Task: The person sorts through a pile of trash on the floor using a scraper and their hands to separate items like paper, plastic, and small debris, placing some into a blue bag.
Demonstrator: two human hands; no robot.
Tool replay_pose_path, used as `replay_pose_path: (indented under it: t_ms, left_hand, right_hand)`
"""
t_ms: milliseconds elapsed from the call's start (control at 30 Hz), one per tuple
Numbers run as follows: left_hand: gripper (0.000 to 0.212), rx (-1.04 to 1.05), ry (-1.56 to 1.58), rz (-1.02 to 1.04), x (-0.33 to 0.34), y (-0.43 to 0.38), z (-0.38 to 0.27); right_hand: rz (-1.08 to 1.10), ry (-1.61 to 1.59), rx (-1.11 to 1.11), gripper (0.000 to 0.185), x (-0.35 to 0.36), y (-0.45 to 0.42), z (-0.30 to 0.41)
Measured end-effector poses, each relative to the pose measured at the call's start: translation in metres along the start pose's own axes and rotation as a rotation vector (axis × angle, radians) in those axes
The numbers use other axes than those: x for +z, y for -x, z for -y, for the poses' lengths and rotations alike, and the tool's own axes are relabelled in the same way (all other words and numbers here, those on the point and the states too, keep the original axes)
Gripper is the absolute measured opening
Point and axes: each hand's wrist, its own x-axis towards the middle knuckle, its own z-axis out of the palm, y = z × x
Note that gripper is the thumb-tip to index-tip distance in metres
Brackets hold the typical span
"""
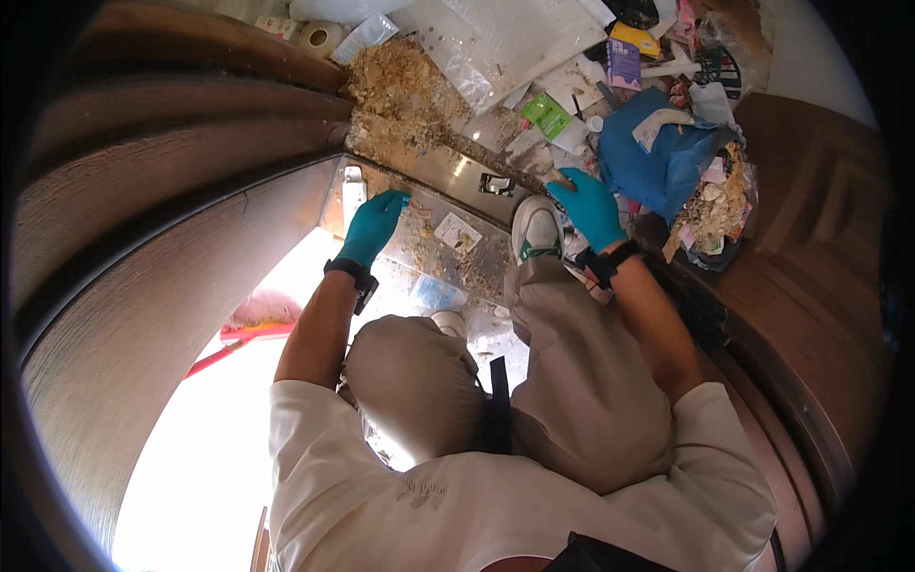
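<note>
My left hand (372, 224), in a teal glove, is over the metal door threshold (422, 236), beside a white plastic object (353, 193); its fingertips are near a small scrap, and whether it is held is unclear. A printed paper slip (458, 233) lies on the threshold among brown crumbs. My right hand (590, 207), also in a teal glove, holds a small tan piece (555, 176) between thumb and fingers. Right of that hand is a torn blue plastic bag (640, 154), its open mouth showing brown crumbly debris (711, 204) and scraps.
Brown debris (400, 86) is heaped by the dark wooden door frame (179, 107). Beyond it lie clear plastic sheeting (500, 43), a green packet (547, 116), a purple box (624, 64) and a tape roll (319, 38). A brown door panel (808, 179) stands right; a red-handled dustpan (257, 331) is left.
</note>
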Motion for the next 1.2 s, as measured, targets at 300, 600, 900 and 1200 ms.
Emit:
replay_pose_path:
  t_ms: [300,600,900,1200]
  left_hand:
    - [0.026,0.091,-0.031,-0.033,0.006,0.02,0.008]
    - [0.027,0.295,-0.229,-0.195,0.004,-0.024,0.009]
    - [0.057,0.413,-0.564,-0.316,0.002,-0.098,-0.011]
    - [0.083,0.364,-0.734,-0.343,0.032,-0.188,-0.022]
  right_hand:
    - [-0.043,0.067,-0.195,0.037,0.051,-0.031,-0.062]
    - [-0.005,0.02,-0.089,0.044,0.084,-0.066,-0.082]
    - [0.131,-0.155,-0.012,0.059,0.139,-0.108,-0.074]
    - [0.227,-0.334,0.063,0.058,0.172,-0.157,-0.022]
